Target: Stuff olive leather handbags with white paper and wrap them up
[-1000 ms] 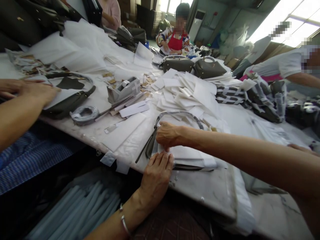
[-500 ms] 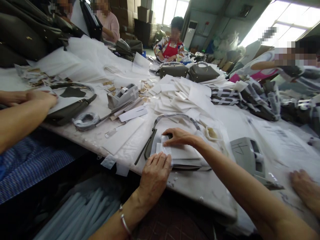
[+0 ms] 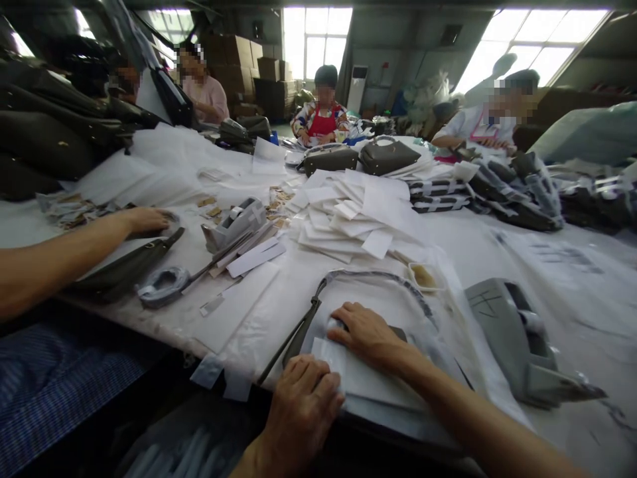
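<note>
A dark olive handbag [image 3: 302, 332] lies flat at the near table edge, mostly covered by white wrapping paper [image 3: 371, 385]. Its wrapped handle [image 3: 378, 275] arcs away from me. My right hand [image 3: 365, 332] lies flat on the paper over the bag, fingers stretched out and pressing down. My left hand [image 3: 303, 405] is at the near edge, its fingers bent over the paper's corner and holding it against the bag.
A grey tape dispenser [image 3: 517, 345] stands to the right, another [image 3: 233, 222] at left centre. A pile of white sheets [image 3: 348, 212] fills the middle. A co-worker's arm [image 3: 74, 255] rests on a dark bag [image 3: 124, 269] at left. Two handbags [image 3: 388, 156] and seated people are further back.
My right hand went from pinching the paper to lying flat on it, nearer to me. My left hand stayed at the paper's edge. The view tilted upward.
</note>
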Demonstrator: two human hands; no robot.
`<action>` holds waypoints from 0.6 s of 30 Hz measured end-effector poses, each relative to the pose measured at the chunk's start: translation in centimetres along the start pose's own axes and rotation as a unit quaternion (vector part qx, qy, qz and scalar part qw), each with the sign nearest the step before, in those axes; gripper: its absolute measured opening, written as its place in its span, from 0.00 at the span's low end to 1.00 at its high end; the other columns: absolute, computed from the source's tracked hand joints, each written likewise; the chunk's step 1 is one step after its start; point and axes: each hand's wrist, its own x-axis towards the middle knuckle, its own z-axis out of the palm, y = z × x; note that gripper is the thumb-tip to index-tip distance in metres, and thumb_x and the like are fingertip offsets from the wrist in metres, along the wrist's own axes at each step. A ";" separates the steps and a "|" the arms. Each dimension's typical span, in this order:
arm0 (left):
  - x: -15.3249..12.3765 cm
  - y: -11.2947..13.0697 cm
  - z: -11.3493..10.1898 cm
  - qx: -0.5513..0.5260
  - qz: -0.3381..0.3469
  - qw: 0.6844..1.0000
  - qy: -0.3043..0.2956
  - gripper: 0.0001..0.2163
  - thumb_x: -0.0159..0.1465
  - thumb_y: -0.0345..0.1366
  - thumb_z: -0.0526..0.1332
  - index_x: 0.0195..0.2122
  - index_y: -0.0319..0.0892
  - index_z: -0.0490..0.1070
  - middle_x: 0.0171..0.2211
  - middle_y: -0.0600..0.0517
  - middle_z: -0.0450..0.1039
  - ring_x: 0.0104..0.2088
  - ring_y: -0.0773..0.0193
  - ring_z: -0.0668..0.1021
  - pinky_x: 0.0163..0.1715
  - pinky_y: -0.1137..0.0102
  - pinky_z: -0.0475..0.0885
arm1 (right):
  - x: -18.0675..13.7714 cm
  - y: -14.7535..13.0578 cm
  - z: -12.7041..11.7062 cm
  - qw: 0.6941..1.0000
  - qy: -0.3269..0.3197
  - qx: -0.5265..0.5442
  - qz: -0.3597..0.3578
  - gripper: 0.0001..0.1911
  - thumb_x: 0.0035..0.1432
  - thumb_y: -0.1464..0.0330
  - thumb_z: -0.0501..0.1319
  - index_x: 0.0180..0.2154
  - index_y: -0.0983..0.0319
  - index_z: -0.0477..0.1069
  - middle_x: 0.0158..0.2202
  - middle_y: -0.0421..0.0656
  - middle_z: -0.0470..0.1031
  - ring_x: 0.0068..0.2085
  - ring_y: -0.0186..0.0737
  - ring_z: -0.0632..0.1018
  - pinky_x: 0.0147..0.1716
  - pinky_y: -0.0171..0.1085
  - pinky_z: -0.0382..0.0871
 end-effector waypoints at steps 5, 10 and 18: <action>1.3 0.0 -1.7 -0.029 -0.027 0.996 -0.081 0.08 0.71 0.37 0.54 0.36 0.44 0.70 0.33 0.52 0.72 0.34 0.60 0.73 0.34 0.65 0.66 | 0.4 0.8 1.4 0.999 0.033 0.015 -0.034 0.15 0.70 0.60 0.52 0.47 0.58 0.75 0.44 0.44 0.77 0.47 0.44 0.75 0.48 0.40 0.66; 7.1 -2.4 -3.1 -0.026 -0.100 0.983 -0.154 0.07 0.70 0.36 0.56 0.34 0.45 0.71 0.34 0.54 0.73 0.37 0.65 0.76 0.38 0.71 0.69 | 0.4 0.8 1.9 0.998 0.050 -0.025 -0.024 0.19 0.72 0.63 0.47 0.40 0.58 0.75 0.38 0.43 0.76 0.42 0.44 0.75 0.44 0.42 0.68; 14.4 -9.7 2.0 0.137 -0.200 0.934 -0.262 0.06 0.65 0.36 0.62 0.43 0.44 0.71 0.40 0.50 0.78 0.42 0.58 0.80 0.41 0.68 0.72 | 1.4 2.7 1.2 0.985 0.168 -0.037 0.001 0.23 0.68 0.63 0.52 0.62 0.60 0.64 0.63 0.49 0.66 0.61 0.48 0.69 0.59 0.46 0.64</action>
